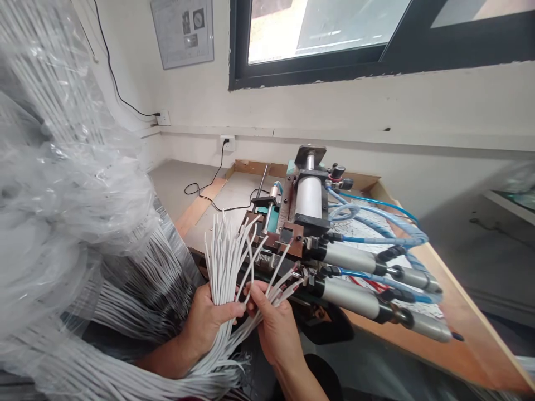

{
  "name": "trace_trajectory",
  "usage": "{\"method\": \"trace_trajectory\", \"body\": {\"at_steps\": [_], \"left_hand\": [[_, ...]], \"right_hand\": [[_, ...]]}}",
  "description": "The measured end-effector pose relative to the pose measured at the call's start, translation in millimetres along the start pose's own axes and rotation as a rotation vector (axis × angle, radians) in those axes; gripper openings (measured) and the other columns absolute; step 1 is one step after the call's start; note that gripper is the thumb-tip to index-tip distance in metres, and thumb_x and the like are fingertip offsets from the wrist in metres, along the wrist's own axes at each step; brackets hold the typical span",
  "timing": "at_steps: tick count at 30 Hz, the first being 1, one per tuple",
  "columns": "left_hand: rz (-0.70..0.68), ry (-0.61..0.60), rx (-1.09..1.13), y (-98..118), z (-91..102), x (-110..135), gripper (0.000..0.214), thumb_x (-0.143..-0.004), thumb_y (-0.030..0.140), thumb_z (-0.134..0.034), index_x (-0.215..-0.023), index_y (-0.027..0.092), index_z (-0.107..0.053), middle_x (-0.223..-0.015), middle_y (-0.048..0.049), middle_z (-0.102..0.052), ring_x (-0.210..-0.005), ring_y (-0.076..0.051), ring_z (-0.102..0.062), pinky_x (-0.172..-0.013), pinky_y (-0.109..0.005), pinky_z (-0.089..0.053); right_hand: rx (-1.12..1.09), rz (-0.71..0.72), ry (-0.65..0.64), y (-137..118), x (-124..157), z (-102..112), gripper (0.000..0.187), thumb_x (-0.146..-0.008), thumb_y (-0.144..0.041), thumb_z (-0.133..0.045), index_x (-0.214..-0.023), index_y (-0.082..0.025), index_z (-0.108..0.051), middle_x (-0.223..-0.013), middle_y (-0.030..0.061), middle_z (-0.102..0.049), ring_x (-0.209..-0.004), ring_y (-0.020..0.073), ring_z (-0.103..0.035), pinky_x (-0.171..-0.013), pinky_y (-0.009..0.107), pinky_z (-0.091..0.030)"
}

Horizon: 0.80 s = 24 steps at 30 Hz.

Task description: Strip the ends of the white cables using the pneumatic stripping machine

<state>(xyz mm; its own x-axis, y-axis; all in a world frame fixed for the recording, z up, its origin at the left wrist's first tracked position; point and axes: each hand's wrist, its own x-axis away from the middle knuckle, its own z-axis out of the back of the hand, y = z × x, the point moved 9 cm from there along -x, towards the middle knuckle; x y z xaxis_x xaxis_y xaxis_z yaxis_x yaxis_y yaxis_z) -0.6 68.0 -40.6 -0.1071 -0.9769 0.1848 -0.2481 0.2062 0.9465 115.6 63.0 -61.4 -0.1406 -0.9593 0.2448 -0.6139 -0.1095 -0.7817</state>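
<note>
A thick bundle of white cables (223, 267) stands upright in my left hand (209, 320), whose thumb lies across its front. My right hand (271, 320) pinches a single cable between thumb and fingers, close beside the bundle. Several more cables (286, 287) with reddish stripped-looking tips fan out to the right, behind and through my right hand. The long tails of the cables run down below both hands and off to the left. Just beyond the cable tips sits a machine with silver pneumatic cylinders (309, 197) and brown metal blocks.
Large plastic-wrapped cable bundles (75, 184) fill the left side. Blue air hoses (376, 239) loop right of the machine. A wooden table edge (472, 328) runs along the right. Behind, a black power cord (204, 192) leads to a wall socket (227, 143) beneath the window.
</note>
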Motion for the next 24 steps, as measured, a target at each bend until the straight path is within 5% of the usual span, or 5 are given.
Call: {"method": "trace_trajectory", "body": {"at_steps": [8, 24], "left_hand": [[0.061, 0.15, 0.107, -6.5, 14.9, 0.4, 0.021, -0.056, 0.02, -0.072, -0.072, 0.012, -0.062, -0.056, -0.0006, -0.063, -0.052, -0.013, -0.059, -0.047, -0.023, -0.046], [0.104, 0.205, 0.098, -6.3, 15.5, -0.4, 0.025, -0.054, 0.02, -0.073, -0.074, 0.012, -0.061, -0.054, -0.0002, -0.064, -0.047, -0.013, -0.06, -0.046, -0.023, -0.047]], "right_hand": [[-0.025, 0.056, 0.108, 0.1, 1.1, 14.0, 0.021, -0.063, -0.033, -0.071, -0.072, -0.016, -0.063, -0.059, -0.0016, -0.058, -0.046, 0.0067, -0.043, -0.045, 0.02, -0.033], [-0.046, -0.045, 0.162, 0.6, -12.0, 13.7, 0.021, -0.056, -0.031, -0.073, -0.06, -0.014, -0.061, -0.049, -0.0034, -0.051, -0.04, 0.0057, -0.036, -0.041, 0.02, -0.027]]}}
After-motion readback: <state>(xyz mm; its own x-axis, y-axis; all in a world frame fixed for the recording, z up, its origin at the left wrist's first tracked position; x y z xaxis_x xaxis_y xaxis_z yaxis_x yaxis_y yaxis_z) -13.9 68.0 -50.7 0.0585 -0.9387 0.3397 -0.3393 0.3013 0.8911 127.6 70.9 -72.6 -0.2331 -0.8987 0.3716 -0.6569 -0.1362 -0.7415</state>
